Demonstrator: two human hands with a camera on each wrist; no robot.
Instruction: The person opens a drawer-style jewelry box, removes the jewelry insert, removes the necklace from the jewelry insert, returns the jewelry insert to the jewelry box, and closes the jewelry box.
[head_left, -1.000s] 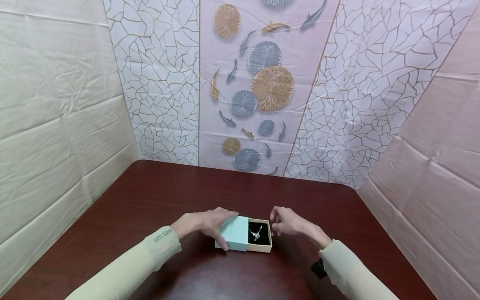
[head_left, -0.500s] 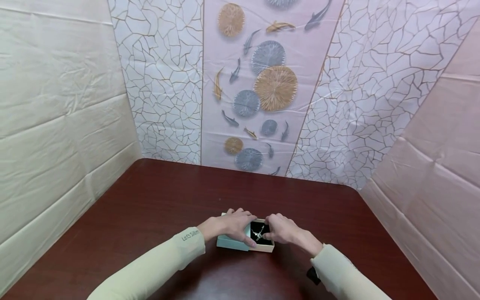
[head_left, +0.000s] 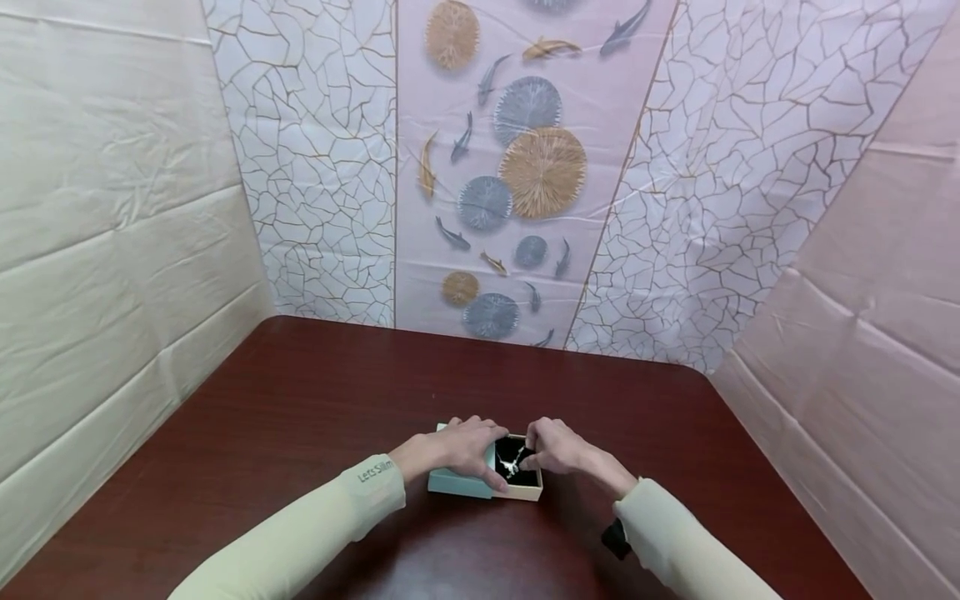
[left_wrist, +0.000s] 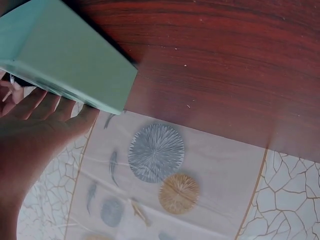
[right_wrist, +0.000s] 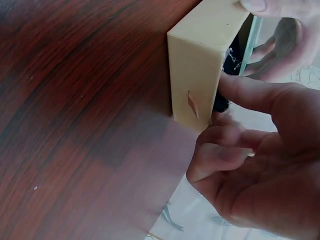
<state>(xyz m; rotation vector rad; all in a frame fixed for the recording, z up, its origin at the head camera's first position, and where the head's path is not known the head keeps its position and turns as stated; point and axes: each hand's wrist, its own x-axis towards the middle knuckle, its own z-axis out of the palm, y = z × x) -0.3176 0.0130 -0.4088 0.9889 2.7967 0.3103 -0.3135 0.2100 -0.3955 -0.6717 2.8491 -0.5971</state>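
A jewelry box lies on the table with its light blue sleeve [head_left: 459, 483] partly off and its cream drawer [head_left: 517, 493] showing at the right. Inside the drawer a silver necklace [head_left: 512, 467] rests on a black pad [head_left: 531, 478]. My left hand [head_left: 468, 450] spans the box from above, thumb on the near side, fingers along the far side. My right hand [head_left: 557, 448] is at the drawer's right end; its thumb [right_wrist: 250, 92] reaches over the rim and the forefinger is at the far corner, pinching the black pad's edge. The fingertips are partly hidden.
The dark red wooden table [head_left: 330, 375] surrounds the box. A patterned cloth [head_left: 487, 250] hangs behind it, with pale cloth walls at left and right. A small slit [right_wrist: 193, 105] marks the drawer's end face.
My left hand has slid right along the box, its thumb now at the drawer's near side. My right hand has come in from beside the drawer to its far right corner.
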